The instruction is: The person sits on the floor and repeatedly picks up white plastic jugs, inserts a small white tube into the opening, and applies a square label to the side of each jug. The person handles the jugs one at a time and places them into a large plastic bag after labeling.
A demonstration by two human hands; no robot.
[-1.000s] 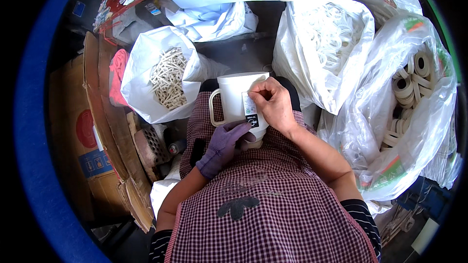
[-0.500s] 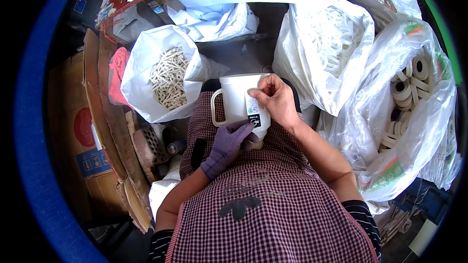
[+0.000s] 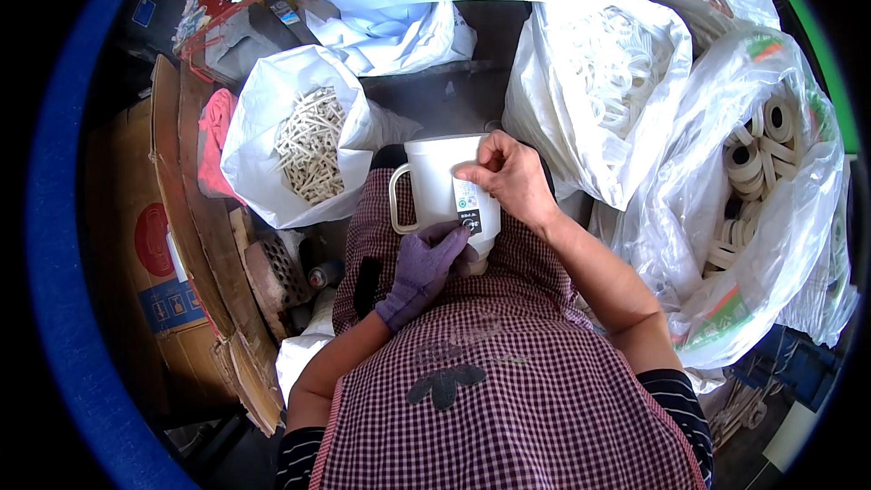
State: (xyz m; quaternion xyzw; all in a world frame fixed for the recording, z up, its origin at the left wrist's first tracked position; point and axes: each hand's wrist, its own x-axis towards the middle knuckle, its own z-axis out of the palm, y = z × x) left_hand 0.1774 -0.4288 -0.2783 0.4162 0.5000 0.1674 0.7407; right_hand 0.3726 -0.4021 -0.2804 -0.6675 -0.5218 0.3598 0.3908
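Observation:
A white plastic jug (image 3: 437,183) with a side handle lies on my lap, over a red checked apron (image 3: 508,381). My right hand (image 3: 510,180), bare, rests on the jug's upper side with the fingers pinched at its rim, beside a small label. My left hand (image 3: 425,265), in a purple glove, touches the jug's lower end at the label's dark part. The jug's inside is hidden.
A white bag of pale sticks (image 3: 304,147) stands at the left front. Another white bag (image 3: 606,73) holds white rings, and a clear bag (image 3: 767,181) at the right holds tape-like rolls. Cardboard boxes (image 3: 172,245) lean at the left. A perforated brick (image 3: 270,270) lies near my left knee.
My right hand has shifted slightly up along the jug toward its rim. The gloved left hand stays at the jug's lower end.

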